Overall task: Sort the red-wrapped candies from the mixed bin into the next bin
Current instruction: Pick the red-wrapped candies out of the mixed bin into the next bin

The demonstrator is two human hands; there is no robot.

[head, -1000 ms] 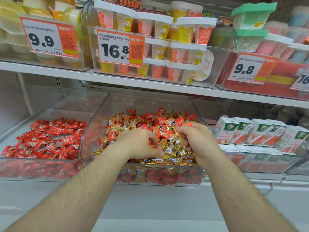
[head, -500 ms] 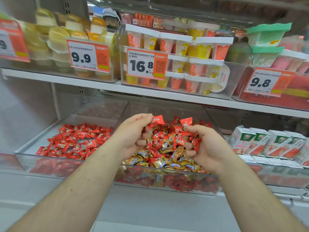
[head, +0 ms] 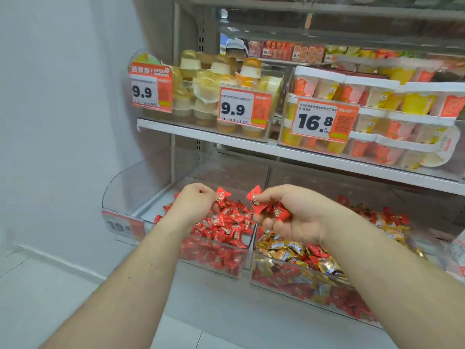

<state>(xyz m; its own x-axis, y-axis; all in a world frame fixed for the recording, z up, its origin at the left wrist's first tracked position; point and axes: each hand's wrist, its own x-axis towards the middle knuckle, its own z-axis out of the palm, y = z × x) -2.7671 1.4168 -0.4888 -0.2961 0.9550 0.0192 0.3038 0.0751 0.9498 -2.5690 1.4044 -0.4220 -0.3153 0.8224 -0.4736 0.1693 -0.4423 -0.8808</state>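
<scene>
Fingers of both the left hand [head: 195,201] and right hand [head: 297,215] pinch red-wrapped candies [head: 266,206] above the red bin [head: 214,265].

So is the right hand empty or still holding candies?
Holding: the right hand grips several red candies at the divider between the bins, not yet dropped.

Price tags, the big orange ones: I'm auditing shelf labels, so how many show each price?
9.9 tags: 2
16.8 tag: 1
Tag starting 19, partly hidden: 1
Total: 4
</scene>
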